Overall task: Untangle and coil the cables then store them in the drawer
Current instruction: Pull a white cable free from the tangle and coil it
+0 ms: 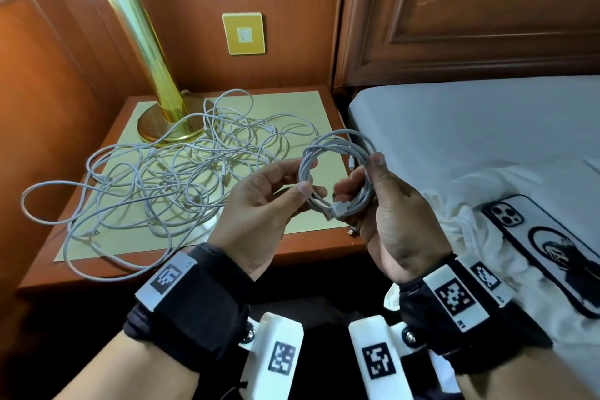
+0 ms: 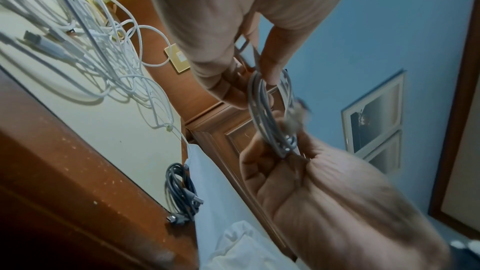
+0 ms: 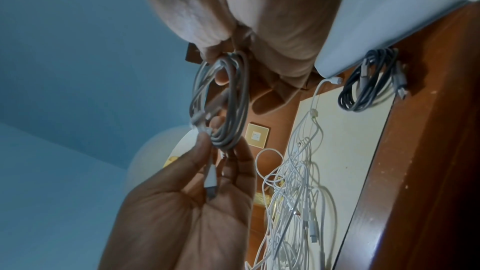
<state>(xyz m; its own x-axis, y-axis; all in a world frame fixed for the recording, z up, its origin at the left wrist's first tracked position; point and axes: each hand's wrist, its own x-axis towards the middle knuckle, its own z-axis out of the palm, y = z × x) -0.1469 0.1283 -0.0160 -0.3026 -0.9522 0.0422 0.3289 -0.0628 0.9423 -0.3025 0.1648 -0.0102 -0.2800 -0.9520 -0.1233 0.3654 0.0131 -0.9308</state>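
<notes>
Both hands pinch the coiled white cable (image 1: 337, 172) above the nightstand (image 1: 302, 247): left hand (image 1: 263, 204), right hand (image 1: 386, 204). The loose USB plug (image 1: 337, 209) isn't tucked, so easing either grip probably lets the loops spring open into the tangled cables (image 1: 162, 172).

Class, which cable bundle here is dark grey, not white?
The small coiled dark grey cable on the nightstand's corner beside the bed; the held coil and tangled pile are white.

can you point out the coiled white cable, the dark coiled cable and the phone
coiled white cable (image 1: 337, 143): head view, top arc of the loops held between both hands
dark coiled cable (image 3: 369, 85): right wrist view, middle of the bundle on the nightstand
phone (image 1: 548, 250): head view, back of its case
</notes>
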